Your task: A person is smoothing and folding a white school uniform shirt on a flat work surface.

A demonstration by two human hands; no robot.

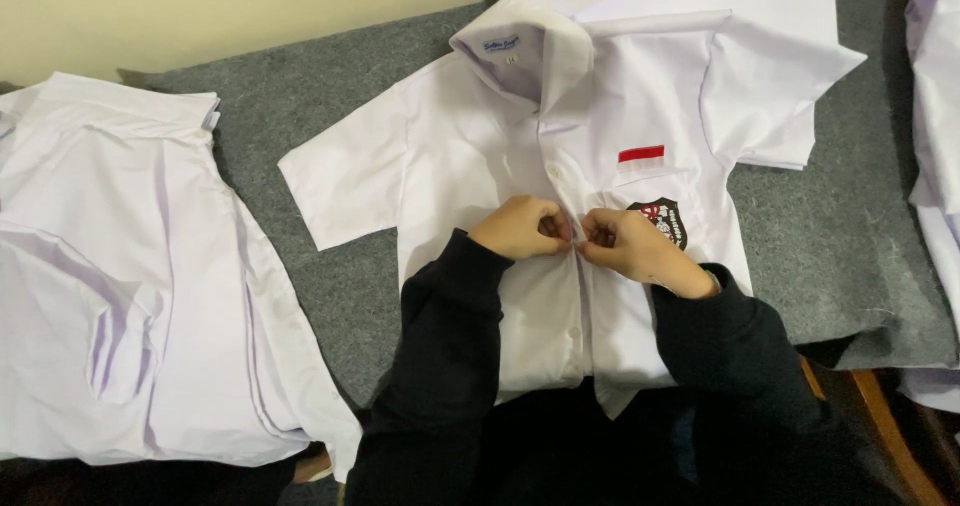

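Head view is showing a white short-sleeved shirt [470,156] lying front up on a grey felt-covered bench [830,236], collar at the far end. The left hand [520,228] and right hand [630,246] are meeting at the shirt's front placket, about midway down. Both sets of fingers are pinching narrowly on the placket edges, touching each other at the seam. A red-and-white patch [641,154] and a dark badge [668,216] are sitting just right of the hands. More white shirts [120,286] are lying piled at the left.
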